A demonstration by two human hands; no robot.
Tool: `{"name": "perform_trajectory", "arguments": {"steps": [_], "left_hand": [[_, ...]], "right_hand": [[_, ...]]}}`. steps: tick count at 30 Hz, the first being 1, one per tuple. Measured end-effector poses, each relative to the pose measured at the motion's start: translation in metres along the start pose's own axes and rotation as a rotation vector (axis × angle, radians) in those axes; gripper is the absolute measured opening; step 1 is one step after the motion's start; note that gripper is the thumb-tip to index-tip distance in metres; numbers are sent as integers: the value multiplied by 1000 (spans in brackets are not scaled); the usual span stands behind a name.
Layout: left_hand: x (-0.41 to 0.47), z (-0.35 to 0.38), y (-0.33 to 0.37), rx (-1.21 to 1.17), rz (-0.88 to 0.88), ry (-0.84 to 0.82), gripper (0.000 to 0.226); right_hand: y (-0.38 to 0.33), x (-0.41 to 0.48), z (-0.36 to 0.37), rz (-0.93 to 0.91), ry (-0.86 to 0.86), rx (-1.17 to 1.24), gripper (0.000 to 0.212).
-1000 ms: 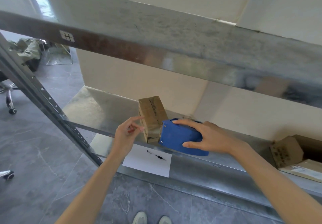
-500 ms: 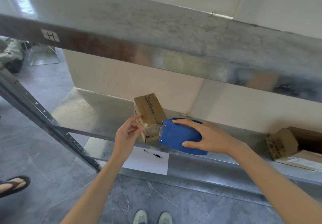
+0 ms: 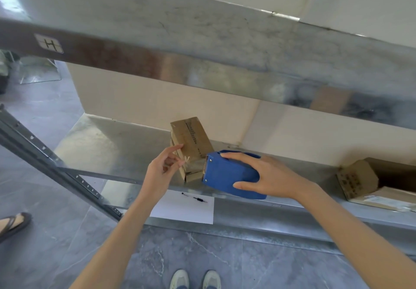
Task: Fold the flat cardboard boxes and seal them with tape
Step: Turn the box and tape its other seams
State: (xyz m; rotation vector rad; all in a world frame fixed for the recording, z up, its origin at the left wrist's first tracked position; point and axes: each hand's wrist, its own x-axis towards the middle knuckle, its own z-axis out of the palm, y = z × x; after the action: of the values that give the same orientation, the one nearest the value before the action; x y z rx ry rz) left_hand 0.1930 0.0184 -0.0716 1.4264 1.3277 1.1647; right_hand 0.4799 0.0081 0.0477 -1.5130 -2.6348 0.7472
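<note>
Small cardboard box: standing on end on the metal shelf, close to the back wall and leaning slightly.
Blue tape dispenser: sitting just right of the box, toothed edge facing the box's lower part.
Right hand: grasping the dispenser from above, fingers wrapping its body.
Left hand: pinching the free end of the clear tape, which is stretching from the dispenser across the box.
Lower level: sheet of paper carrying a pen.
Far right: more boxes lying on the shelf.
</note>
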Motion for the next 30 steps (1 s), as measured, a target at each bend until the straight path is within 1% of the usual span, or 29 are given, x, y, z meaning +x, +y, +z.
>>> {"name": "perform_trajectory", "arguments": {"steps": [3, 7, 11, 13, 15, 18, 21, 24, 26, 29, 30], "left_hand": [[2, -2, -4, 54, 28, -6, 38], [0, -5, -7, 204, 134, -6, 42], [8, -12, -10, 387, 237, 75, 40], [15, -15, -12, 453, 343, 52, 39], [21, -18, -13, 444, 417, -11, 34], [25, -18, -12, 315, 400, -60, 26], [31, -18, -12, 290, 378, -61, 14], [34, -20, -11, 264, 338, -91, 16], [33, -24, -11, 240, 329, -120, 12], [30, -27, -10, 222, 306, -157, 29], [30, -27, -10, 226, 305, -151, 31]], "right_hand": [[-1, -1, 0, 5, -8, -13, 67], [0, -1, 2, 23, -14, -36, 68], [1, 0, 3, 30, -8, -46, 68], [1, 1, 4, 33, -13, -52, 68], [2, 2, 5, 34, -10, -53, 68], [3, 4, 4, 30, -5, -58, 69], [6, 6, 2, 23, -12, -72, 69], [9, 7, -1, 12, -9, -94, 69], [10, 8, -3, 3, -4, -106, 70], [10, 11, -3, -2, -5, -114, 70], [10, 12, -2, -1, -6, -112, 70]]}}
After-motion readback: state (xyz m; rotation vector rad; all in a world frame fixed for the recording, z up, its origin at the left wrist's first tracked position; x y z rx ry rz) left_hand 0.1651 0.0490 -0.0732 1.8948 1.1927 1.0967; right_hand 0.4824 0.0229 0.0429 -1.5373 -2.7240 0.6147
